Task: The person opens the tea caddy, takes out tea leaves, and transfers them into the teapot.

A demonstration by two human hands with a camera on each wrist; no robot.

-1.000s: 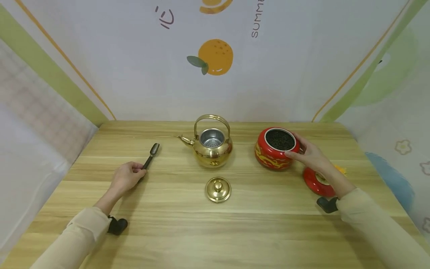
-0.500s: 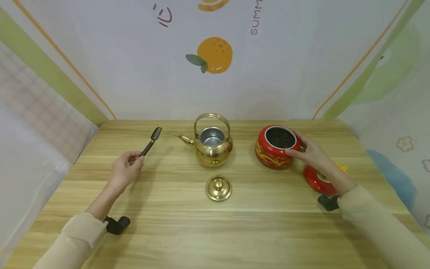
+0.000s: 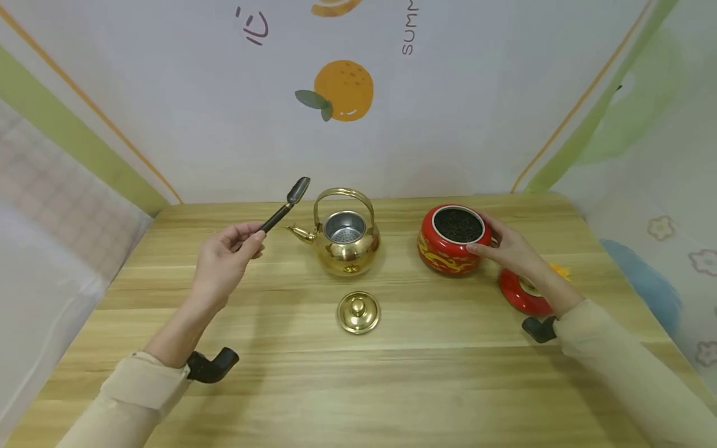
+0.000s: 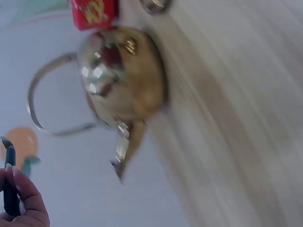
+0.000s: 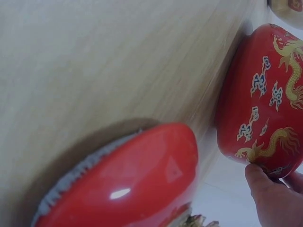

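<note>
My left hand (image 3: 226,264) pinches the dark handle of a small tea scoop (image 3: 282,208), raised above the table to the left of the teapot. Its metal bowl points up and away, near the teapot's handle. At the right, my right hand (image 3: 510,249) holds the side of a red tea jar (image 3: 448,252) with gold dragons, thumb near the rim. Dark loose tea leaves (image 3: 459,225) fill the uncovered jar. Between the hands stands a golden teapot (image 3: 345,252), lidless, with a perforated metal strainer (image 3: 345,228) in its mouth.
The teapot's golden lid (image 3: 358,312) lies on the wooden table (image 3: 358,386) in front of the teapot. Beside my right forearm rests the jar's red lid (image 5: 137,179), partly hidden by the arm in the head view. A printed cloth (image 3: 448,124) hangs behind the table.
My left hand has lifted the tea scoop and carried it rightward and away, towards the teapot. The right hand stays on the jar. The head view has shifted slightly.
</note>
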